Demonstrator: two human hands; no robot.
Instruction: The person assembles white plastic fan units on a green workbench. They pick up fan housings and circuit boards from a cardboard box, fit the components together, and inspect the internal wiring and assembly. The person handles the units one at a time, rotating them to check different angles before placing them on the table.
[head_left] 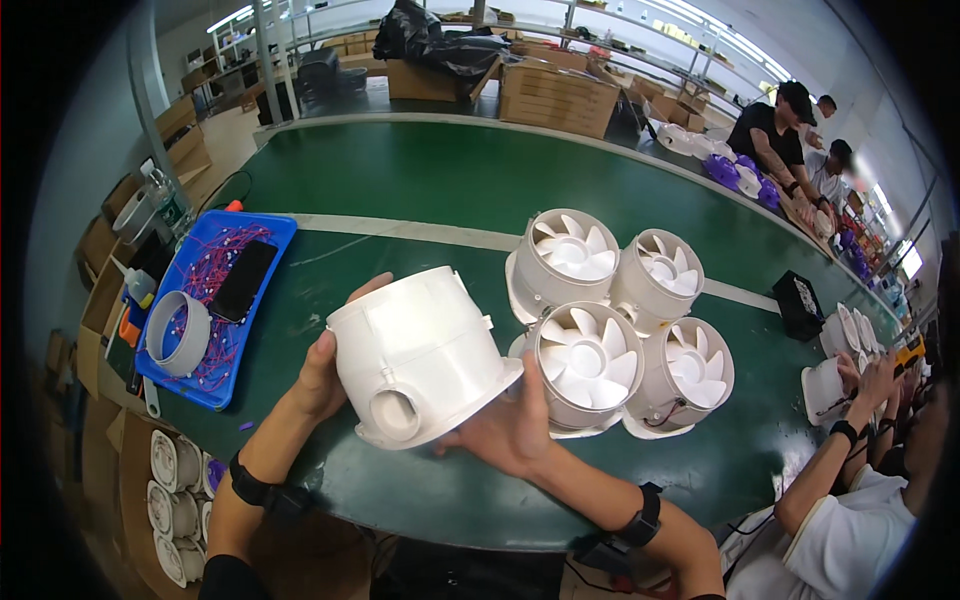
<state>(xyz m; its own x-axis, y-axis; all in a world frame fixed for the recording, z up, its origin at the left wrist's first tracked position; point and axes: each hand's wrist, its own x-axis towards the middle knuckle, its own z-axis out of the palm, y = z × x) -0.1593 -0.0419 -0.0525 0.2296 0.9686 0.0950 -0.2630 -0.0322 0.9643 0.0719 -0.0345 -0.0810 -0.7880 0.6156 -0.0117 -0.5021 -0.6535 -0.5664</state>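
Between my two hands, above the green tabletop, is a white plastic fan housing [415, 340], tilted, with its round side port toward me and its flange low. My left hand [322, 372] grips its left wall, fingers partly hidden behind it. My right hand [510, 428] holds the flange at the lower right, thumb upward. The inside of this housing is turned away from view. Just right of it, several white duct fans [587, 358] stand together on the table, blades facing up.
A blue tray [225, 385] at the left holds red wires, a black phone [243, 281] and a white ring [179, 334]. A box of similar housings [175, 508] sits lower left. At the right, a co-worker's hands [868, 390] work beside a black box [797, 305]. Cardboard boxes [558, 98] stand at the back.
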